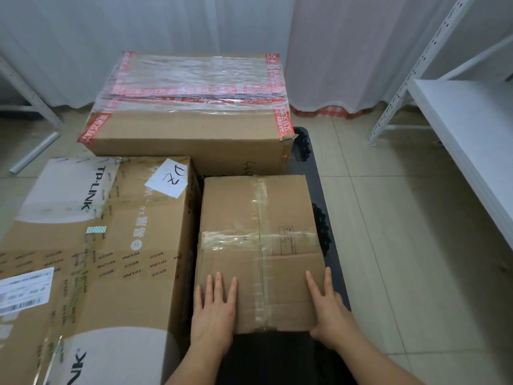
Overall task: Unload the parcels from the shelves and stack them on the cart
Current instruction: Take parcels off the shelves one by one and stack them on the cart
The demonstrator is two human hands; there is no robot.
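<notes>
A small brown parcel [258, 245] crossed with clear tape lies on the black cart [324, 215]. My left hand [215, 309] rests flat on its near left corner, fingers straight. My right hand [329, 307] lies flat along its near right edge, thumb at the front corner. A large TP-LINK box [111, 259] with a white "D2" label stands to the left, touching the small parcel. Behind both sits a long box [191, 118] wrapped in clear film with red tape.
White metal shelving [472, 129] stands at the right, with a bare shelf board. Another white rack leg [30, 104] is at the far left, and a loose tube [36, 154] lies on the tiled floor. White curtains [249, 29] hang behind the cart.
</notes>
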